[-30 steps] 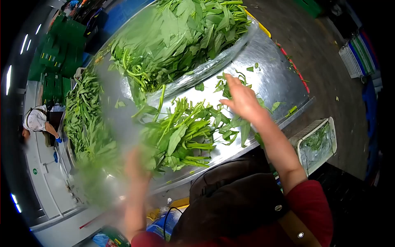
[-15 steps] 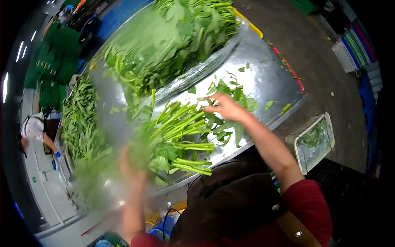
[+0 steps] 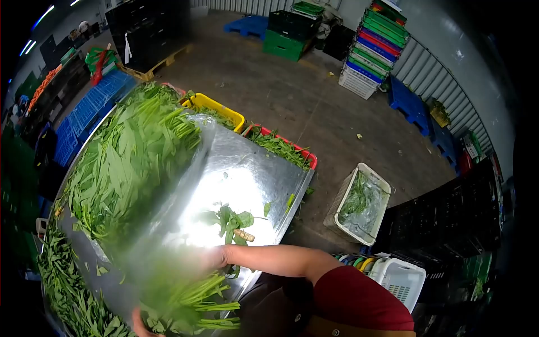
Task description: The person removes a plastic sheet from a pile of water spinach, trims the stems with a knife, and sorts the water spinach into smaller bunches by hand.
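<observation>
A bunch of leafy greens with pale cut stems [image 3: 210, 306] lies at the near edge of the metal table [image 3: 236, 160], its leaves smeared by motion. At the bottom edge, my left hand [image 3: 141, 324] is closed around its leafy side, partly hidden by leaves. My right hand [image 3: 206, 259] is over the stems' upper side, its fingers blurred. Just beyond it lie loose leaves [image 3: 227, 219] and a short tan, wooden-looking piece [image 3: 243, 235]. A large heap of long-leaved greens [image 3: 123, 163] rests on clear plastic film to the left.
More greens [image 3: 67, 286] lie along the left side. A yellow crate [image 3: 216, 106] and a red crate [image 3: 311, 160] of greens adjoin the table's far edge. A white bin [image 3: 337, 216] with film and greens stands on the floor at right, near white baskets [image 3: 404, 281].
The view has swung to the right and up. My right hand has come from the loose leaves to the bunch. My left hand now sits at the bottom edge.
</observation>
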Action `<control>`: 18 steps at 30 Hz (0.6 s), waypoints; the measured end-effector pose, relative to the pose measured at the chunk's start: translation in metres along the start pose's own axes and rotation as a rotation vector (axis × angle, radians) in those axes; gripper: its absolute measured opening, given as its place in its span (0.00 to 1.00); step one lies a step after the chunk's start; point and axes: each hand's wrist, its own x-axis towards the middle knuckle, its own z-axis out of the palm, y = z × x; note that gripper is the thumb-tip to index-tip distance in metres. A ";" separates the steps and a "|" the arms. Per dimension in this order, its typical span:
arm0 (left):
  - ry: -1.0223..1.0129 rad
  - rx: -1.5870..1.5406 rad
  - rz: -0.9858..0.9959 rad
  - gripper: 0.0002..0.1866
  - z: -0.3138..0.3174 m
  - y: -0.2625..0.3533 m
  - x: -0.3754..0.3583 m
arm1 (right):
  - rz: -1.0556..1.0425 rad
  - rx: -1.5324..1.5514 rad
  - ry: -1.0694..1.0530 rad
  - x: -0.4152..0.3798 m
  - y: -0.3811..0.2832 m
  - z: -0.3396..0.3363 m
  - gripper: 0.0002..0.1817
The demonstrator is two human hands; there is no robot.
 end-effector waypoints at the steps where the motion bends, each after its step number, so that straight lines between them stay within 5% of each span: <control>1: -0.006 -0.005 -0.005 0.29 -0.001 0.000 0.001 | -0.015 -0.036 0.018 0.002 0.001 -0.001 0.33; 4: -0.017 -0.008 -0.039 0.28 -0.003 0.005 0.005 | 0.021 -0.020 0.143 -0.008 -0.010 0.024 0.29; 9: 0.003 -0.085 -0.002 0.28 -0.004 -0.001 0.009 | -0.198 -0.131 0.385 -0.011 -0.012 0.013 0.21; 10: 0.005 -0.116 0.008 0.28 -0.006 -0.001 0.010 | -0.219 0.194 0.340 -0.019 -0.028 0.016 0.18; 13: 0.087 -0.035 -0.001 0.28 -0.007 0.009 0.014 | -0.297 0.317 0.306 -0.040 -0.034 -0.007 0.14; 16: 0.153 -0.061 -0.088 0.31 -0.007 0.020 0.015 | -0.592 0.629 0.213 -0.075 -0.062 -0.021 0.10; 17: 0.167 -0.067 -0.115 0.32 -0.007 0.025 0.017 | -0.570 0.541 0.185 -0.082 -0.066 -0.040 0.12; 18: 0.178 -0.116 -0.112 0.33 -0.006 0.024 0.016 | -0.337 0.007 0.430 -0.086 -0.077 -0.038 0.14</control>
